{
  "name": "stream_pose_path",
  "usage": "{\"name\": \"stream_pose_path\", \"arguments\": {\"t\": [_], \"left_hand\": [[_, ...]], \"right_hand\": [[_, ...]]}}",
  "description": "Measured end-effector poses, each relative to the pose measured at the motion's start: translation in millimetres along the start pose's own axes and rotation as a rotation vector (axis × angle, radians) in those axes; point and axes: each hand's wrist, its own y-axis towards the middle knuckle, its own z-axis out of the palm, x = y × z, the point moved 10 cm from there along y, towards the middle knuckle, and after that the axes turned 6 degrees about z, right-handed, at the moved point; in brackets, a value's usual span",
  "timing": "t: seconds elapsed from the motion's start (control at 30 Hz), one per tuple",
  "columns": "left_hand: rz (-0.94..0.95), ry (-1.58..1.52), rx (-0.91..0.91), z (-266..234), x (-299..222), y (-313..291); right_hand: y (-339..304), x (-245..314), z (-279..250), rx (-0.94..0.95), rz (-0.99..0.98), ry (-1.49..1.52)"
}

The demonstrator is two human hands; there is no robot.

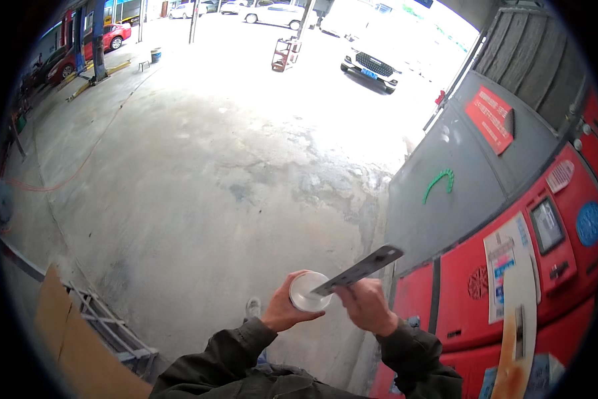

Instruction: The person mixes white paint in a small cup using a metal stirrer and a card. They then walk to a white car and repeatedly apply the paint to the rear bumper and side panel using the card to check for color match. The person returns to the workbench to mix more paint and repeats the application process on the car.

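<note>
Standing on a stained concrete floor (199,186) of an open garage bay, looking down at both hands held out in front of the chest. Left hand (287,309) wrapped around a small white cup (307,291), fingers curled about its side, open mouth tipped up toward the camera. Right hand (367,306) clenched on the near end of a flat grey metal strip (358,269), ruler-like, long and thin. Strip angled up and away to the right, its lower tip resting across the cup's rim, its far end pointing toward a grey panel (445,166). Cup between the two hands, just above the dark green sleeves (239,346). One shoe (253,307) showing on the floor below the left wrist. Red machine cabinet (565,233) with a small screen close on the right. Cardboard sheet (66,332) and a metal frame (109,326) lying low on the left. White car (373,64) parked in bright daylight beyond the bay, red car (113,34) far off at upper left, small red rack (284,54) out near the doorway.
</note>
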Motion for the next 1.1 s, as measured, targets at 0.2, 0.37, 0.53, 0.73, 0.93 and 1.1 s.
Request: {"name": "stream_pose_path", "arguments": {"t": [0.2, 0.37, 0.53, 0.73, 0.93, 1.1], "left_hand": [[0.064, 0.007, 0.065, -6, 65, 211], [0.004, -0.093, 0.124, 14, 101, 397], [0.028, -0.017, 0.174, 26, 145, 561], [0.001, -0.068, 0.195, 66, 234, 767], [0.017, -0.095, 0.289, 113, 274, 986], [0.027, -0.103, 0.451, 147, 306, 1146]], "right_hand": [[176, -142, -62, -0.133, 0.098, -0.035], [301, -237, -95, -0.163, 0.012, -0.033], [423, -350, -167, -0.312, 0.144, -0.061], [563, -513, -211, -0.265, 0.085, -0.029], [711, -654, -269, -0.11, -0.086, -0.03], [860, -729, -334, 0.102, -0.194, -0.026]]}}
